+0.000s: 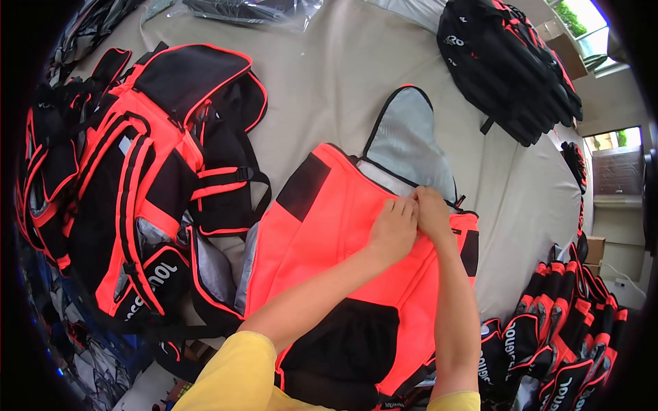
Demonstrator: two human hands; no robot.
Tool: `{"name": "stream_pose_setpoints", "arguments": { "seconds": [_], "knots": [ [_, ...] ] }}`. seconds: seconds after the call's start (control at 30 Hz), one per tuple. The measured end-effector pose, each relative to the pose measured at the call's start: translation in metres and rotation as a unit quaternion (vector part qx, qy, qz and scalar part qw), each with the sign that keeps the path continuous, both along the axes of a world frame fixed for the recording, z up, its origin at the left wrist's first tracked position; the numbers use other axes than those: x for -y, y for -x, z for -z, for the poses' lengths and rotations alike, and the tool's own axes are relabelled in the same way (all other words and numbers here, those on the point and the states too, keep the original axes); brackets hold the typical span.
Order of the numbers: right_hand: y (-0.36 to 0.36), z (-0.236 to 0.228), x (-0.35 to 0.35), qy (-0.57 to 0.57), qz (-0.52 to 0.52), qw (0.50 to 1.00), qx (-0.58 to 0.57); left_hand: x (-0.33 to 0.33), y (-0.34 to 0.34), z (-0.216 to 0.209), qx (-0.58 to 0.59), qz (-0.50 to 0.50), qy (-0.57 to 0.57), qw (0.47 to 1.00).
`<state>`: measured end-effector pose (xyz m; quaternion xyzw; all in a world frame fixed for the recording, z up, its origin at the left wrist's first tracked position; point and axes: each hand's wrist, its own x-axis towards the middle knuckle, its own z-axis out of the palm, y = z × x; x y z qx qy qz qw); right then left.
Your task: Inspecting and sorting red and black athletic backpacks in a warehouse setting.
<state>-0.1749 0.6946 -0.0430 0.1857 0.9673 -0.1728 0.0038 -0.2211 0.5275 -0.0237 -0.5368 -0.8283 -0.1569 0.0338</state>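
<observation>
A bright coral-red and black backpack (322, 233) lies in front of me on the cloth-covered table. Its flap with a grey lining (408, 130) is folded open away from me, edged in black. At the rim of that opening my two hands meet, fingers bent and close together. My left hand (394, 231) rests on the red fabric with its fingertips curled against the rim. Beside it, my right hand (433, 212) pinches the rim near the flap's base. The fingertips hide whatever small part lies between them. A zipper end (460, 201) shows just right of my right hand.
More red and black backpacks (154, 157) are heaped on the left. A stack of black bag pieces (507, 65) lies at the far right, and several red-trimmed bags (555, 335) stand at the lower right. Clear plastic wrap (274, 10) lies at the far edge of the beige cloth (322, 89).
</observation>
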Motion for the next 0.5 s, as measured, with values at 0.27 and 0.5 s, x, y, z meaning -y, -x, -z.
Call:
{"name": "stream_pose_setpoints", "arguments": {
  "seconds": [0.27, 0.5],
  "knots": [
    [0.012, -0.017, 0.015, 0.035, 0.037, 0.996, 0.067, 0.045, -0.058, -0.052, 0.099, 0.033, 0.067, 0.992],
    [0.003, -0.044, 0.032, 0.092, -0.029, 0.987, -0.130, 0.057, -0.072, -0.038, 0.032, 0.039, 0.006, 0.999]
  ]
}}
